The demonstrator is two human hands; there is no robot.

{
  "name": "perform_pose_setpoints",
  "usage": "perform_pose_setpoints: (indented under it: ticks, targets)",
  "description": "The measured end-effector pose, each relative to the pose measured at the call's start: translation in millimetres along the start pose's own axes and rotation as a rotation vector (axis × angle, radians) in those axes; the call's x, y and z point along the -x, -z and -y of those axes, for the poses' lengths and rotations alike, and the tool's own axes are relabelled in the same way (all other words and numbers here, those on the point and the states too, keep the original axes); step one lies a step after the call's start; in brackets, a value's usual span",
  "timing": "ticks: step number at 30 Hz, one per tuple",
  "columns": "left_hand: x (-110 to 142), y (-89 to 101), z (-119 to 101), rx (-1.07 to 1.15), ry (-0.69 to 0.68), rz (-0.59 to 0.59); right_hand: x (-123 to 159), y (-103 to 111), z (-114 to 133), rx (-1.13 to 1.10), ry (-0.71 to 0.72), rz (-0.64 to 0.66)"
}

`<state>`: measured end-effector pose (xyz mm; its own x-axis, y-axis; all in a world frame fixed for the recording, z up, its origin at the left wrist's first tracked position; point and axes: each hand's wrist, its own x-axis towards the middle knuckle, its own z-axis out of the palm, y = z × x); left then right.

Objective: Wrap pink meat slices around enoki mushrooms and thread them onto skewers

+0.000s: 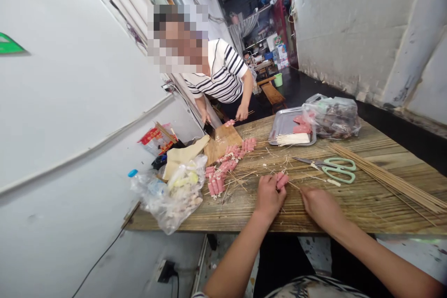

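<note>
Near the closest edge of the desk [230, 221], the left hand [270, 198] pinched a pink roll [283, 181] while the right hand [321, 207] gripped a skewer [294, 186]; crooked pushing could have split the roll.

The table [391, 156] is grained wood, the tray [279, 126] smooth metal, the adjacent bag [335, 118] glossy plastic, the skewers [387, 179] matt wood.

Beyond the long brown wood-plank table [387, 163] stand a light-green plastic bucket [278, 80] and an orange-brown wooden bench [273, 95]. At the table's left end is a clear plastic bottle with a blue cap [132, 173]; below that end, a black plug [168, 271] sits in a white socket [160, 269].
</note>
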<state>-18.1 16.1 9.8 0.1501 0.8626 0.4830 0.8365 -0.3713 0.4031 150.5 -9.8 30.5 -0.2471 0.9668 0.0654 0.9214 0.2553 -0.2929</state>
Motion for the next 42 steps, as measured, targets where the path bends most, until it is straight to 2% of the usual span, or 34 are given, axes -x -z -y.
perform_pose_setpoints:
  ticks: [4,8,11,14,23,28,34,38,42]
  targets:
    - [-27,-11.4,-19,0.012,-0.043,0.0,-8,10,-27,-0.028,-0.007,-0.089]
    - [-48,-37.4,-34,0.028,-0.026,0.063,-18,16,-57,0.016,-0.045,-0.1]
    - [-51,-55.8,-38,0.031,0.013,0.119,-19,15,-71,0.107,-0.041,-0.074]
    - [-49,-61.9,-36,0.054,0.029,0.114,-16,12,-75,0.178,0.008,-0.114]
    - [-40,-37.2,-34,0.176,-0.038,0.162,-8,7,-81,0.182,0.073,-0.208]
    - [-16,-20.3,-27,0.237,-0.103,0.098,-2,8,-91,0.256,0.082,-0.23]
    - [25,4.7,-6,0.194,-0.129,-0.068,9,13,-101,0.306,0.161,-0.367]
    - [38,19.5,8,0.166,-0.178,-0.141,22,14,-88,0.237,0.253,-0.499]
    - [41,25.2,17,0.12,-0.233,-0.091,33,4,-60,0.099,0.394,-0.503]
